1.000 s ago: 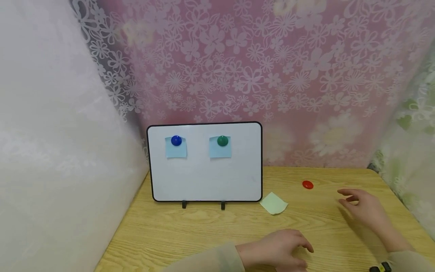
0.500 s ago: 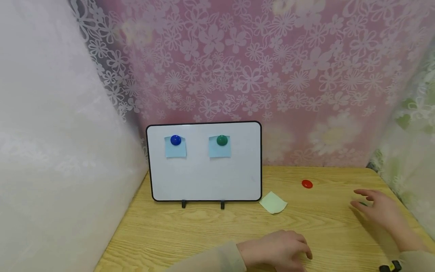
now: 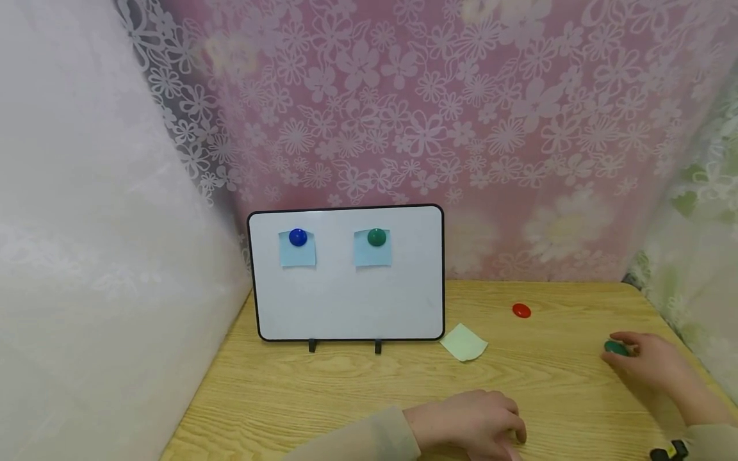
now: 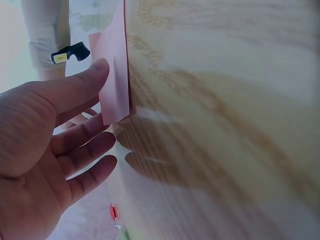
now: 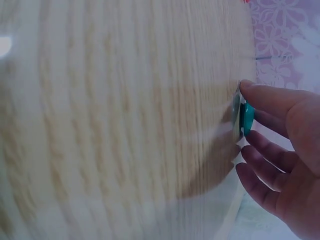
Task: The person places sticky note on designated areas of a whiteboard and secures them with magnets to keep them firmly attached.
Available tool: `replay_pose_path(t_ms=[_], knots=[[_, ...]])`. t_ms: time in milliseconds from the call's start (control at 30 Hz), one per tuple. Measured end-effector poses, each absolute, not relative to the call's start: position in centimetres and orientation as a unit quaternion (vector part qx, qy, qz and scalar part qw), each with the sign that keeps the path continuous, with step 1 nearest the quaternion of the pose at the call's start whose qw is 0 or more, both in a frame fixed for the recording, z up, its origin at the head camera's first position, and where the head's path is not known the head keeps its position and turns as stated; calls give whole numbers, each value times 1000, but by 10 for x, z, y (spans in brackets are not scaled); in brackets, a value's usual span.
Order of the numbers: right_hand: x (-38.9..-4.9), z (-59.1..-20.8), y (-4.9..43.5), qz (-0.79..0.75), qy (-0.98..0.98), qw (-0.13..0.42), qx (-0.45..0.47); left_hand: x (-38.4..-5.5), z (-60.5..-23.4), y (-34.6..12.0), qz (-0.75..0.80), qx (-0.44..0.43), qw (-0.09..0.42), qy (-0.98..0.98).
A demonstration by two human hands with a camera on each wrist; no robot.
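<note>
My left hand (image 3: 469, 422) is low in the head view, above the table near the front. In the left wrist view its thumb and index finger pinch a pink sticky note (image 4: 114, 75); the other fingers are loosely bent. At the far right my right hand (image 3: 657, 365) has thumb and index finger at opposite edges of a round green magnet (image 3: 615, 347). The right wrist view shows this magnet (image 5: 248, 119) low at the tabletop, among the bent fingers. A red magnet (image 3: 521, 310) lies on the table to the left of the right hand.
A whiteboard (image 3: 346, 301) stands on small black feet, holding two light blue notes under a blue magnet (image 3: 298, 237) and another green magnet (image 3: 377, 237). A pale green sticky note (image 3: 464, 343) lies by its lower right corner. Flowered fabric and a white side panel enclose the wooden table.
My right hand has moved right to the green magnet, and its thumb and index finger have closed in around it. The left hand has hardly shifted, its fingers bending slightly more.
</note>
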State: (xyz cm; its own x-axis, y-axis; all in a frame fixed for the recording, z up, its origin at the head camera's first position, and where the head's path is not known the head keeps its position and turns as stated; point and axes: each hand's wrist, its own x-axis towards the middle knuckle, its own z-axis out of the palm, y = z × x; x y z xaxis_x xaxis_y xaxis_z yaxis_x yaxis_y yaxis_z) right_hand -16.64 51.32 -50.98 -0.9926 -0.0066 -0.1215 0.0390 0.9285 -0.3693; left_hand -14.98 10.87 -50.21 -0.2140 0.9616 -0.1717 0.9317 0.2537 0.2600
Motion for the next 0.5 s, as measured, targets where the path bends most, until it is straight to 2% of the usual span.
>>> replay_pose_path(t_ms=[233, 500], knots=[[-162, -514, 514, -190, 980, 52, 22, -147, -507, 114, 49, 597, 177, 781], [-160, -514, 512, -195, 977, 71, 44, -142, -508, 118, 54, 576, 203, 790]])
